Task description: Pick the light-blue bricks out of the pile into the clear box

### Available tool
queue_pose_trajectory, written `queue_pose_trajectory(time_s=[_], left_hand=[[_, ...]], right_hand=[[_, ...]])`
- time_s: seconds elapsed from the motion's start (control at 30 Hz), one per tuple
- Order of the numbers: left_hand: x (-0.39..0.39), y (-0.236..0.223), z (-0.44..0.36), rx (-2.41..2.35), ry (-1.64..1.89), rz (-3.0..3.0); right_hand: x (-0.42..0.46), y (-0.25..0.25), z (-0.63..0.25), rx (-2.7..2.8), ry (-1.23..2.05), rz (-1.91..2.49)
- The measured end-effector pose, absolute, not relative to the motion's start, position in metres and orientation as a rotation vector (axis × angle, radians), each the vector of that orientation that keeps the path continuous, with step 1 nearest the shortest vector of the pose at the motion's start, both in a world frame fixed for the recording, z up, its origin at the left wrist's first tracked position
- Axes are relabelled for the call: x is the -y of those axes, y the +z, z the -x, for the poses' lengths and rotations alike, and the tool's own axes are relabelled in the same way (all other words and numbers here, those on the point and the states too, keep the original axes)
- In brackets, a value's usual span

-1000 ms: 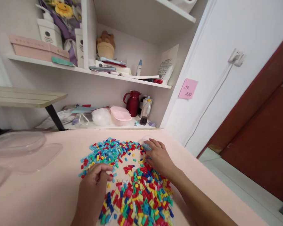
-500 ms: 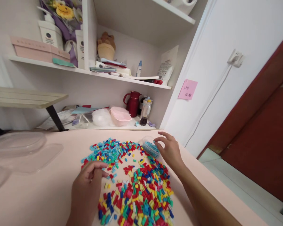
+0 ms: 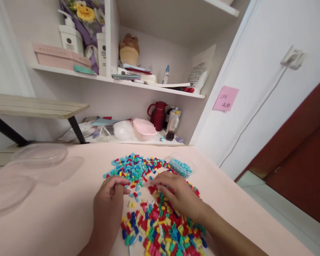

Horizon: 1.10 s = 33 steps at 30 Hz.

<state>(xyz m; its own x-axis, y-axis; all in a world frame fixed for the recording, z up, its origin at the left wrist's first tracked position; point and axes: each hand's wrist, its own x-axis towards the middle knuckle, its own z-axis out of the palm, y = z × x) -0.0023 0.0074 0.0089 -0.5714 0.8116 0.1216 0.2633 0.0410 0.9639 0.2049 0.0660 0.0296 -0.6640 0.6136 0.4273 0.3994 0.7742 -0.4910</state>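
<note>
Spreading over the middle of the pink tabletop [image 3: 61,227], toy building bricks [image 3: 169,227] lie in two loose heaps, the mostly blue one toward the far edge, the mixed-colour one nearer. Over the bricks between them is the right hand [image 3: 177,195], fingers bent; whether it pinches one cannot be told. Beside the blue heap, the left hand [image 3: 110,199] curls loosely, its grip equally unclear. Near the far right corner stands a clear plastic tub [image 3: 187,174] of light-blue bricks; transparent plastic lids [image 3: 61,171] lie toward the far left corner.
</note>
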Motion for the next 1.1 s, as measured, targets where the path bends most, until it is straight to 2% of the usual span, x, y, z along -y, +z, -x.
queue_pose_trajectory(time_s=[0.1, 0.23, 0.57, 0.77, 0.9, 1.1], left_hand=[[-0.007, 0.009, 0.003, -1.902, 1.528, -1.101], [-0.007, 0.012, 0.006, -1.977, 1.475, -1.107], [-0.011, 0.007, 0.007, -1.935, 1.434, -1.091], [-0.008, 0.007, 0.006, -1.924, 1.414, -1.071], [-0.008, 0.007, 0.007, -1.934, 1.366, -1.103], [-0.012, 0.004, 0.009, -2.123, 1.108, -1.487]], right_hand=[[-0.057, 0.019, -0.190, 2.454, 0.513, 0.685], [-0.058, 0.008, -0.188, 2.583, 0.401, 0.648], [-0.053, 0.008, -0.184, 2.754, 0.248, 0.724], [-0.056, 0.010, -0.186, 2.762, 0.263, 0.737], [-0.059, 0.012, -0.188, 2.694, 0.378, 0.698], [-0.067, 0.007, -0.190, 2.331, 0.760, 0.773]])
